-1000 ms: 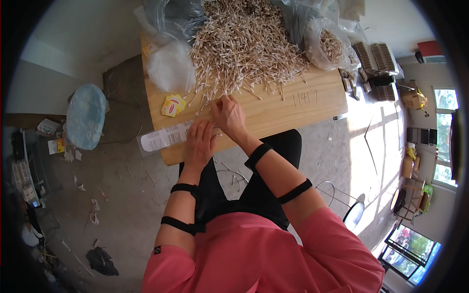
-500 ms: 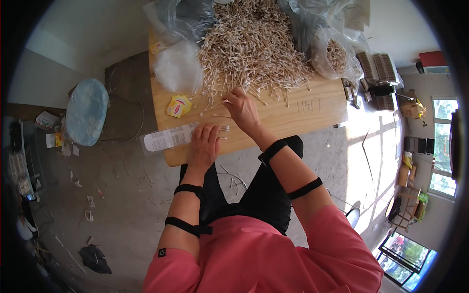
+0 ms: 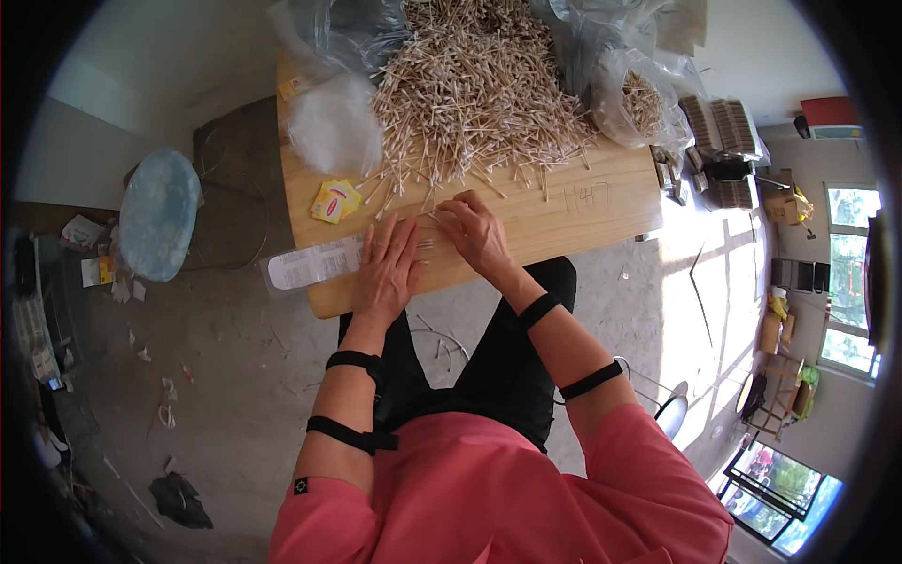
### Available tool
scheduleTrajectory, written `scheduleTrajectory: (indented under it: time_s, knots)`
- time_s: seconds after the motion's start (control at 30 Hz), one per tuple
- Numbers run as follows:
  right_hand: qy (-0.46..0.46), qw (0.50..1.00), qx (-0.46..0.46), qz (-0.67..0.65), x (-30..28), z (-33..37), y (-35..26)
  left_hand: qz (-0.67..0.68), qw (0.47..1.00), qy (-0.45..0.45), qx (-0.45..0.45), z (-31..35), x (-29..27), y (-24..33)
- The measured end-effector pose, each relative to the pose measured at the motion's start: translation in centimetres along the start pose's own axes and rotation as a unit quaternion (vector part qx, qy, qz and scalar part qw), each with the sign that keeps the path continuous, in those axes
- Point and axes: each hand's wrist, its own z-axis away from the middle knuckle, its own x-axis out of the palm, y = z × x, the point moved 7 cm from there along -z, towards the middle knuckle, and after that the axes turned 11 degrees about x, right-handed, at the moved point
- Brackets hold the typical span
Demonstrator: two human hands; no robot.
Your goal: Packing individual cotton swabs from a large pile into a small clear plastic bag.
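Note:
A long white packet [image 3: 315, 266] in clear film lies along the near left edge of the table. My left hand [image 3: 383, 268] lies over its right end, fingers stretched forward and thumb on the near side. Between them it holds a few cotton swabs, whose white tips [image 3: 427, 244] stick out to the right. Close beside it, my right hand [image 3: 477, 235] is closed in a pinch on a cotton swab [image 3: 434, 216], partly hidden by the fingers. A large loose heap of cotton swabs [image 3: 484, 89] covers the far middle of the table.
Yellow cards [image 3: 335, 200] and a stack of clear film bags [image 3: 336, 122] lie left on the wooden table [image 3: 611, 211]. Grey plastic bags [image 3: 357, 33] flank the heap. A clear bag of swabs [image 3: 642, 103] stands right. A blue-covered stool [image 3: 160, 216] is left.
My right hand has come back from the heap's near edge, toward my left hand. My left fingers have stretched forward from a more curled pose. The view has shifted slightly.

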Motion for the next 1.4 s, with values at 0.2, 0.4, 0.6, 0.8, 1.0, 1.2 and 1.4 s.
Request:
scheduleTrajectory:
  time_s: [0.2, 0.4, 0.6, 0.8, 1.0, 1.2, 1.4]
  knots:
    - [-0.049, 0.995, -0.059, 0.065, 0.4, -1.6, -0.6, 0.032, 0.999, -0.025, -0.009, -0.1, 0.7, 0.0]
    - [0.016, 0.995, -0.065, 0.072, -3.0, -1.2, 2.0, 0.032, 0.999, -0.019, -0.005, 0.3, 0.6, -0.1]
    - [0.018, 0.991, -0.105, 0.082, -0.6, -1.1, -0.7, 0.064, 0.998, -0.016, -0.003, -0.4, 0.5, 0.2]
    - [-0.006, 0.996, -0.074, 0.041, 1.1, 1.4, -2.1, 0.025, 0.999, -0.025, -0.006, 0.6, 0.9, -0.4]
    - [0.092, 0.978, 0.165, 0.082, -4.0, 2.2, 5.0, 0.05, 0.999, 0.007, 0.018, 0.5, 0.9, 0.2]
    - [0.013, 0.999, 0.03, 0.017, 0.3, -0.4, 0.6, 0.033, 0.999, 0.007, 0.022, 0.6, 0.8, 0.1]
    - [0.001, 0.995, -0.041, 0.091, 0.5, -3.2, -0.3, 0.041, 0.999, 0.008, 0.016, 0.6, 0.8, 0.2]
